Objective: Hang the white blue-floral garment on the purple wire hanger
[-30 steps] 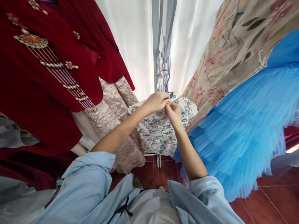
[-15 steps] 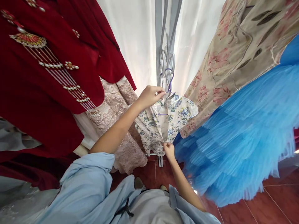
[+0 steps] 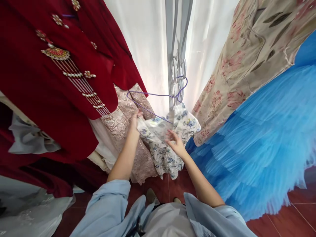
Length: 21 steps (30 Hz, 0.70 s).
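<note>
A small white dress with blue flowers hangs partly off a thin purple wire hanger; the hanger's left shoulder is bare and its hook sits on the white metal rack. My left hand grips the dress's left shoulder fabric just below the hanger wire. My right hand is held with fingers spread against the front of the dress, palm up, gripping nothing.
A dark red velvet garment with bead trim hangs on the left, a pink brocade dress behind my left arm. A beige floral dress and a blue tulle skirt hang on the right. Red tiled floor lies below.
The dress was unfastened down its front and its left shoulder slipped off the hanger. My left hand dropped from the collar to the shoulder fabric; my right hand rose from the hem, opening.
</note>
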Motion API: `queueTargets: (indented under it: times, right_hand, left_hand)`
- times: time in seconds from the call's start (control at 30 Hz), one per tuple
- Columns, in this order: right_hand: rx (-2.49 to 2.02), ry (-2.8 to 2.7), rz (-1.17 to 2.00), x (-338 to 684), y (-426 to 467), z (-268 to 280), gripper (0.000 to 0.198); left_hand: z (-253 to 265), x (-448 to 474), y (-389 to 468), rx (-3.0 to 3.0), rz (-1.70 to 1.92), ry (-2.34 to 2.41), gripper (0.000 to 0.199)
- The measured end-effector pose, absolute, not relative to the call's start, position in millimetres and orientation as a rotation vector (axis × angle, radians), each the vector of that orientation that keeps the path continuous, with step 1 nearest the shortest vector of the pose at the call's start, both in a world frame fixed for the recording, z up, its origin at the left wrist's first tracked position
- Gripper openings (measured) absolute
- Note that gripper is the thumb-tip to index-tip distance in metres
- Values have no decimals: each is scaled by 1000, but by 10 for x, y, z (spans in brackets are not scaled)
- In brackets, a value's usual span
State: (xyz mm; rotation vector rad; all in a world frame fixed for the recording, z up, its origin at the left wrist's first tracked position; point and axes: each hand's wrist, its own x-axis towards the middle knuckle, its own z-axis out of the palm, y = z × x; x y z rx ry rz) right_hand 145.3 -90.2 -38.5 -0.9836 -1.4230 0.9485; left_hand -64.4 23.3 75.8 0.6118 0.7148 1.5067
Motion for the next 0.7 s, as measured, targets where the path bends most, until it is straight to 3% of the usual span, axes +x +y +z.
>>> queueTargets:
  times: [0.1,0.2,0.27,0.37,0.43,0.57,0.7]
  right_hand:
    - [-1008,-1596,1005,1324,-963,-330,63]
    - [-1144,-1564,1148,1374,-1065,-347,33]
    - [-1139,-1515,1305,1552,-1158,-321,16]
    - [-981,-1537,1458,1970,-1327,-147,15]
    - [-929,-1560,1380,2275,-1441,43,14]
    - [-1008,-1578,1043,2786,-1645,405,17]
    - [-1120,-1598,813,3071,-1815,545,22]
  left_hand:
    - [339,-68,-91,742,1400,818,29]
    - [73,370,-376,1164,1270,823,32]
    - [-24,495,-529,1348,1113,762,42]
    - [-156,496,-767,1409,784,603,66]
    - [-268,451,-955,1406,543,548,79]
    - [-431,366,-1251,1598,223,649,62]
    - [-337,269,-1199,1796,335,737,44]
